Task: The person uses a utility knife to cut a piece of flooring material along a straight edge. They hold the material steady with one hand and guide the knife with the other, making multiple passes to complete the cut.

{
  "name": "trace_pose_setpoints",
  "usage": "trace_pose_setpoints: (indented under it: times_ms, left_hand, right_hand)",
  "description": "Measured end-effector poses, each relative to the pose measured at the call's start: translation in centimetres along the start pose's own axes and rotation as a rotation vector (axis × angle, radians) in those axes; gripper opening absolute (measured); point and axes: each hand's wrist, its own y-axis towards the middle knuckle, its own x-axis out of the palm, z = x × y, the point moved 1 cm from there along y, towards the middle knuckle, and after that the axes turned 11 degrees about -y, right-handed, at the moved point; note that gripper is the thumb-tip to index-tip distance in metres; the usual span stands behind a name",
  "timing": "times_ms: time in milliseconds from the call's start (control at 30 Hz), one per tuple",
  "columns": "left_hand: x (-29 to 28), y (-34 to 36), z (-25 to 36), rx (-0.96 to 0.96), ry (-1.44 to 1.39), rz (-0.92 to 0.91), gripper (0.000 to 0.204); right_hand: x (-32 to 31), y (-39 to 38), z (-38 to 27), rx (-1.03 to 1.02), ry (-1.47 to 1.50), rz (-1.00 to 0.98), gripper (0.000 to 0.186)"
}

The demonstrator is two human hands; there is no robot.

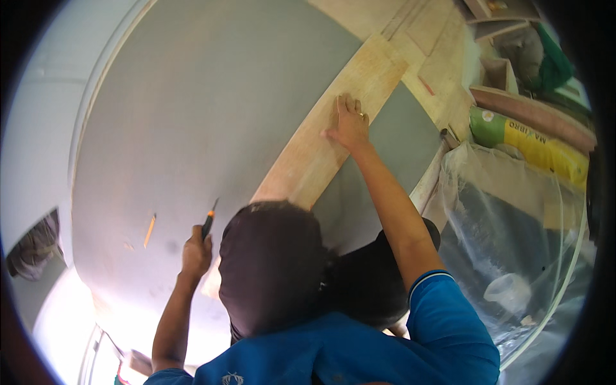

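Observation:
My left hand (196, 255) is closed round the handle of a utility knife (208, 222), black with an orange part. Its thin blade points up and away, above a large grey sheet (173, 122). Across this sheet lies a long pale wooden board (292, 163), running from near my knee to the far right. My right hand (351, 125) rests on the board with its fingers spread, a ring on one of them. To the left of the knife, a yellow pencil (150, 231) lies on the sheet. My knee, in dark trousers, hides the board's near part.
At right, clear plastic film (500, 212) covers dark panels, with a whitish plastic cup (508, 292) there. Beyond it lie a green and yellow bag (532, 141) and wooden pieces (497, 76). A pale wall (48, 96) borders the sheet at left.

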Motion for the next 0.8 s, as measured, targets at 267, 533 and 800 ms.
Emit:
trace_pose_setpoints:
  times_ms: [267, 533, 800]
  left_hand:
    - [5.1, 25.0, 25.2, 0.416, -0.028, -0.125, 0.044]
    - [10.6, 39.9, 39.0, 0.627, 0.030, -0.075, 0.045]
    - [14.5, 42.9, 43.0, 0.581, 0.117, -0.102, 0.042]
  right_hand:
    - [-2.1, 0.9, 1.1, 0.172, 0.109, -0.057, 0.157]
    - [-2.9, 1.6, 0.3, 0.179, 0.097, -0.091, 0.157]
    - [-2.7, 1.3, 1.0, 0.182, 0.100, -0.109, 0.156]
